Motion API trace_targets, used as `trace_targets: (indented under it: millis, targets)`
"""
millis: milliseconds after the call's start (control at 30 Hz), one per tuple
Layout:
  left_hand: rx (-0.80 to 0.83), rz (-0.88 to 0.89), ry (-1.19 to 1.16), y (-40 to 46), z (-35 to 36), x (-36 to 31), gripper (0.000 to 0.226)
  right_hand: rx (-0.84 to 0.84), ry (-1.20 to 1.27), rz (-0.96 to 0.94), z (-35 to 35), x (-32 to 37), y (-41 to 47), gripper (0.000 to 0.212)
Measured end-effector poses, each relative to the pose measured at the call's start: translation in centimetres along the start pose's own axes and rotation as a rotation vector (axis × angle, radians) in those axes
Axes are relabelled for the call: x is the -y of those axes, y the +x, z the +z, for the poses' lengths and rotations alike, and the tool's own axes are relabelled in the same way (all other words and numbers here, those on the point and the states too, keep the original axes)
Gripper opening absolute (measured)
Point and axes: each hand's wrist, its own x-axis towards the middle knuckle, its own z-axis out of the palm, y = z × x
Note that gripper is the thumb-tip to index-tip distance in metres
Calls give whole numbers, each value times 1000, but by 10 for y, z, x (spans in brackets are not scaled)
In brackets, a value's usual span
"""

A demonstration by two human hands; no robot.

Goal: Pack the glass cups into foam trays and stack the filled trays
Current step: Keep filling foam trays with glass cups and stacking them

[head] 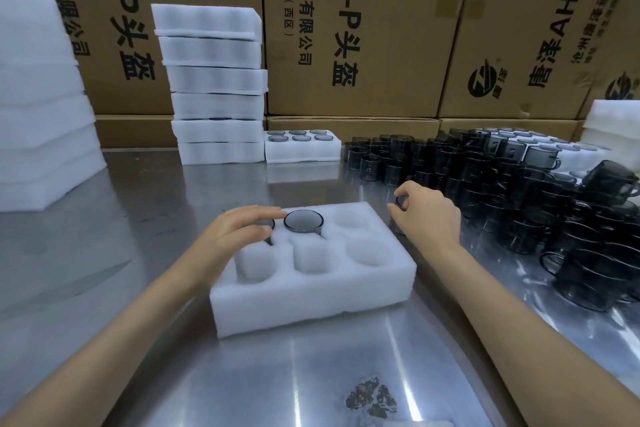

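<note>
White foam tray (311, 274) lying flat on the steel table (138, 218), six pockets in two rows. Far middle pocket filled by a dark glass cup (303, 220), rim up, handle toward the near side. Far left pocket holding a second cup (269, 226), mostly hidden under the left hand (239, 230); left fingers (266, 210) spread flat and resting over its rim, pressing rather than gripping, not curled around anything. Remaining four pockets without cups. Right hand (427, 215) just beside the tray's right edge, fingers (398, 210) closed around the rim of a loose cup (401, 203) at the edge of the pile. Large heap of loose dark cups (519, 184) on the table's right side, several lying tilted. Behind the tray, a tall stack of filled trays (216, 83) against the cardboard boxes (363, 28), and just beside it a single filled tray (302, 146) with six cup rims showing. Pile of white foam (38, 107) at far left.
</note>
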Motion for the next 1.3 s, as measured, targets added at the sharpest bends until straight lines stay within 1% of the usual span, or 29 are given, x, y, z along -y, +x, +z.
trace_targets:
  millis: [200, 300, 333, 367, 400, 467, 500, 533, 600, 733, 800, 867, 900, 933, 1000, 1033, 1067, 1133, 1200, 1233, 1300]
  targets:
    - [-19, 21, -45, -1, -2, 5, 39, -26, 26, -6, -5, 0, -1, 23]
    - [-16, 37, -33, 0, -1, 5, 40, -58, 143, 68, -8, -2, 1, 23]
    - [-19, 35, -33, 0, -1, 6, 41, -39, 176, 98, -8, -5, 3, 21]
    - [-20, 33, -36, 0, -1, 6, 41, 23, 210, 131, -8, -8, 5, 20]
    - [-19, 34, -38, 0, -1, 6, 41, 140, 252, 165, -9, -11, 6, 27]
    - [-21, 34, -34, 0, -1, 7, 41, 435, 348, 227, -13, -17, 9, 49]
    - [-21, 33, -34, 0, -1, 6, 41, 527, 359, 236, -14, -19, 11, 56]
    - [-20, 33, -36, 0, 0, 6, 41, 555, 350, 237, -14, -21, 11, 60]
    - [-15, 36, -31, 0, 0, 7, 41, 510, 317, 238, -15, -24, 11, 65]
    - [-12, 40, -27, 1, -1, 9, 40, 411, 170, 195, -11, -17, 4, 87]
    - [-12, 36, -28, 1, -1, 9, 40, 453, 193, 167, -9, -14, 5, 90]
    - [-11, 35, -36, 1, -1, 9, 39, 535, 309, 171, -9, -13, 6, 82]
    - [-10, 38, -42, 1, -1, 9, 39, 547, 343, 172, -9, -13, 6, 76]
    - [-9, 42, -48, 2, 0, 9, 38, 523, 352, 174, -10, -13, 6, 72]
    - [-7, 48, -53, 1, -1, 9, 37, 377, 393, 192, -13, -9, 3, 66]
    - [-7, 46, -54, 1, -1, 9, 37, 281, 476, 214, -16, -5, 1, 64]
    - [-10, 42, -54, 1, -1, 9, 36, 194, 611, 238, -20, 1, -1, 61]
    - [-18, 38, -53, 1, 0, 8, 35, 89, 918, 256, -29, 16, -5, 50]
    - [-24, 36, -43, 1, 0, 8, 36, 79, 1070, 202, -34, 32, -10, 44]
    - [-26, 34, -36, 1, 0, 8, 36, 98, 1085, 163, -34, 39, -13, 45]
    - [-27, 29, -35, 0, 0, 8, 36, 141, 1038, 105, -31, 50, -18, 49]
